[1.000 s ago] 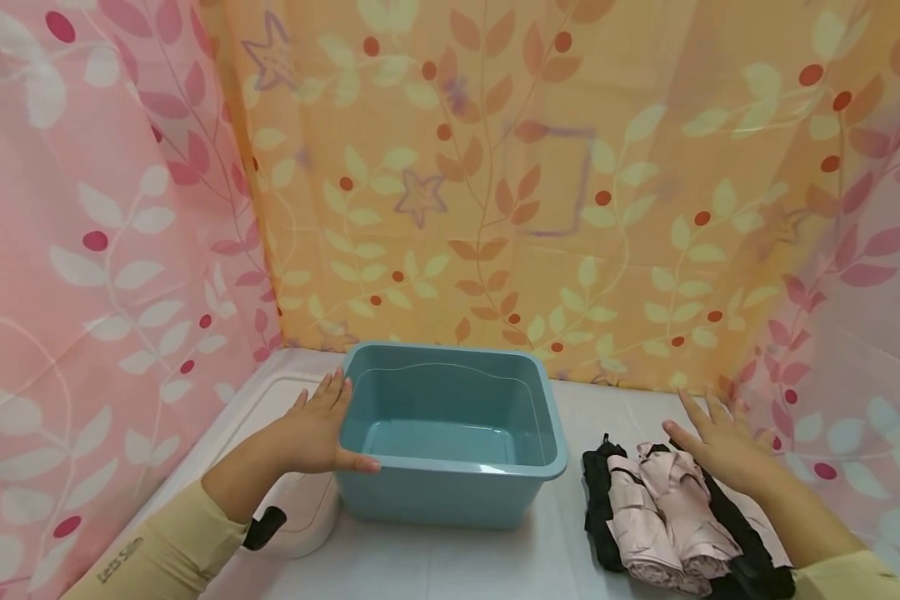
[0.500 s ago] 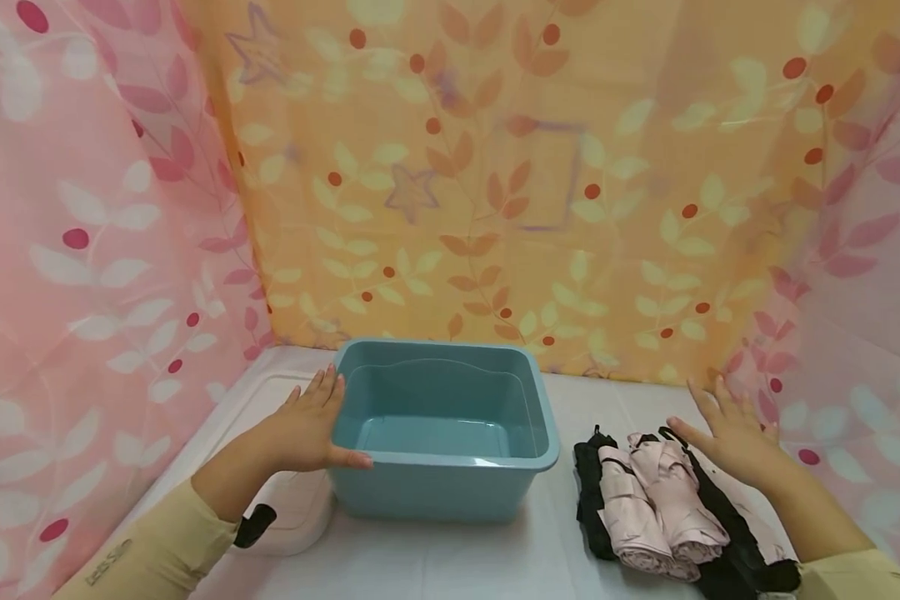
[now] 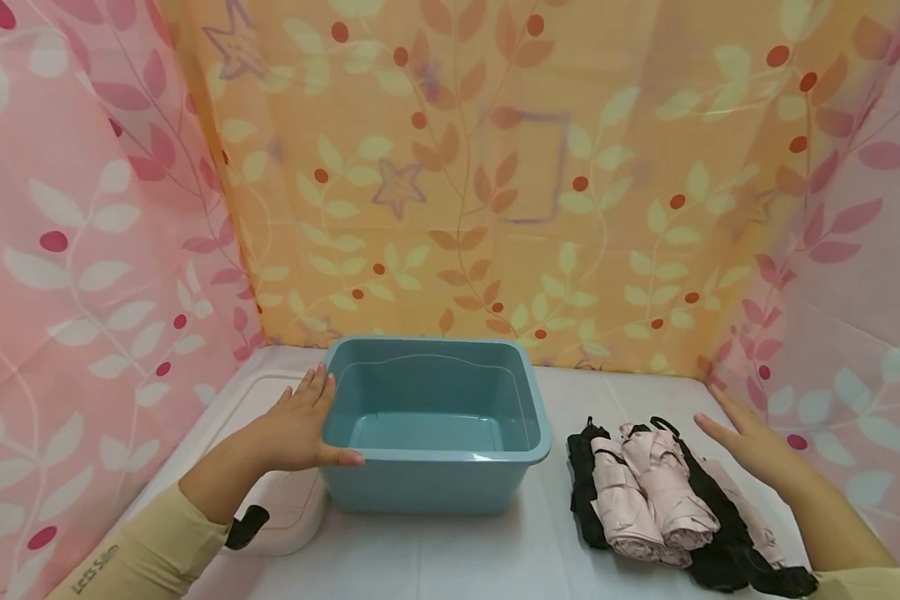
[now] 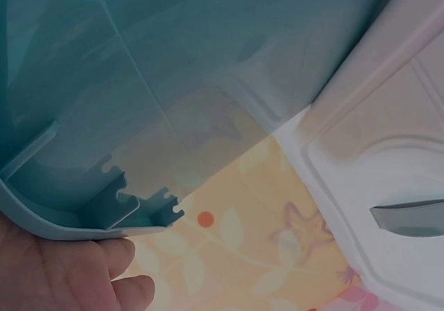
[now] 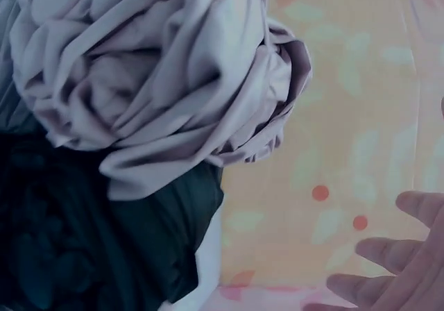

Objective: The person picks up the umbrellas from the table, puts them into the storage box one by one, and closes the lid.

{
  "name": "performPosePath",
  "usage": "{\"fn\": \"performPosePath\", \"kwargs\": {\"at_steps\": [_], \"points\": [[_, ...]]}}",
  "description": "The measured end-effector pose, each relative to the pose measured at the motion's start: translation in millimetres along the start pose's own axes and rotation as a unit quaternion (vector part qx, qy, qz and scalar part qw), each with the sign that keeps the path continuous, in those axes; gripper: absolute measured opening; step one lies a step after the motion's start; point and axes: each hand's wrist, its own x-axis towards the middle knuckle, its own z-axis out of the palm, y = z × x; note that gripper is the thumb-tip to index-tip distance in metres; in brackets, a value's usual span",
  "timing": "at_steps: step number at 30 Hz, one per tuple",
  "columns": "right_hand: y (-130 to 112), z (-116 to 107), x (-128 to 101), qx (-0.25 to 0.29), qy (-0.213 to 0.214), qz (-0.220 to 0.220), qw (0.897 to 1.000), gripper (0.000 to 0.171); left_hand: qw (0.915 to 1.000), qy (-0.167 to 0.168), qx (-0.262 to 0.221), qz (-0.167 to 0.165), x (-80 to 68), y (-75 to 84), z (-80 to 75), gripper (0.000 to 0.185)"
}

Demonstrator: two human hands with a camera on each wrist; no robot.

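While the left hand (image 3: pixel 300 421) rests flat against the empty teal tub (image 3: pixel 435 433), the right hand (image 3: pixel 750 446) hovers open beside rolled pink and black garments (image 3: pixel 660 500), none yet packed.

White table (image 3: pixel 450 558): tub (image 3: pixel 435 492), folded cloths (image 3: pixel 652 500).

Bright, even light; wrist views soft, bluish.

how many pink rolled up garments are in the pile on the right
2 plainly show: one pink roll on the left side of the pile and another pink roll beside it, both lying on black garments. A further pink piece shows at the pile's right edge; more may be hidden.
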Motion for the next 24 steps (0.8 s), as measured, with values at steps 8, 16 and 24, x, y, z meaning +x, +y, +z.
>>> {"fn": "performPosePath", "kwargs": {"at_steps": [8,16,24], "points": [[22.1,-3.0,-6.6,0.024,-0.038,0.047,0.998,0.066,1.0000,0.000,0.005,0.001,-1.0,-3.1,1.9,0.131],[58.7,-10.3,-14.5,0.052,-0.075,0.095,0.991,0.067,1.0000,-0.001,-0.001,0.000,3.2,1.0,1.2,0.131],[99.5,2.3,-25.2,0.030,-0.097,0.137,0.985,0.071,1.0000,-0.002,-0.004,-0.002,3.7,3.3,2.3,0.132]]}}
